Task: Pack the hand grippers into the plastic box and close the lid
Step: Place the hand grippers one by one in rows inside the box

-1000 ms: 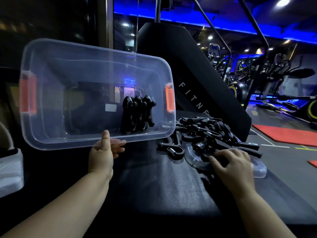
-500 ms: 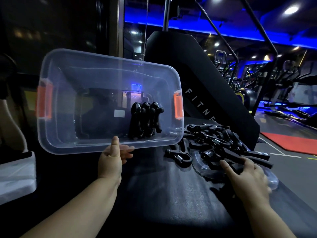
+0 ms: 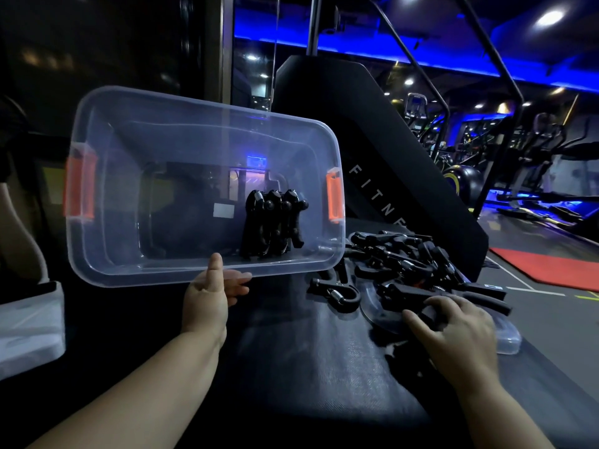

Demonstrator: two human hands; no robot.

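Observation:
My left hand (image 3: 210, 294) grips the near rim of the clear plastic box (image 3: 107, 222), which is tipped up with its opening facing me; orange latches sit at both ends. A few black hand grippers (image 3: 274, 226) stand packed together inside the box near its right end. To the right, a pile of black hand grippers (image 3: 408, 257) lies on the dark surface, partly on the clear lid (image 3: 505, 338). One gripper (image 3: 337, 293) lies apart in front of the pile. My right hand (image 3: 453, 328) rests on the near grippers, its fingers curled around one.
The dark textured surface (image 3: 308, 367) is a gym machine deck with a black slanted console behind the pile. A white object (image 3: 29, 325) sits at the far left. A red mat and exercise machines fill the floor to the right.
The view has shifted slightly, so the box and pile sit further right. My right hand has slid along the near edge of the pile and curled onto a gripper. My left hand keeps holding the box.

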